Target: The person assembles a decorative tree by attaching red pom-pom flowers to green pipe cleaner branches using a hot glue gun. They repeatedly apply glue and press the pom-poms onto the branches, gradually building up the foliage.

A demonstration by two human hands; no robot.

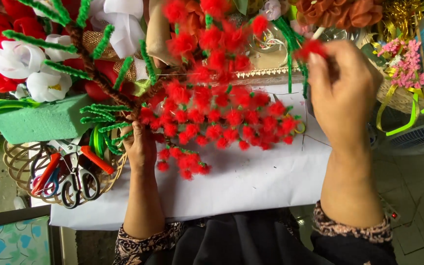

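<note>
Craft tree (212, 113) of brown fuzzy-wire branches, green tips, red pompom clusters, held tilted over white paper

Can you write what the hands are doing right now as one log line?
left hand: grips tree stem | right hand: pinches red pompom | tree: red pompoms, green fuzzy twigs | nearby: scissors in wire basket, white paper

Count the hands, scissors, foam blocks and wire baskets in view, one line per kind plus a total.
Hands: 2, left hand on the craft tree's trunk, right hand at a red pompom
Scissors: 2, orange-handled and black-handled
Foam blocks: 1, green
Wire baskets: 1
Total: 6
</note>
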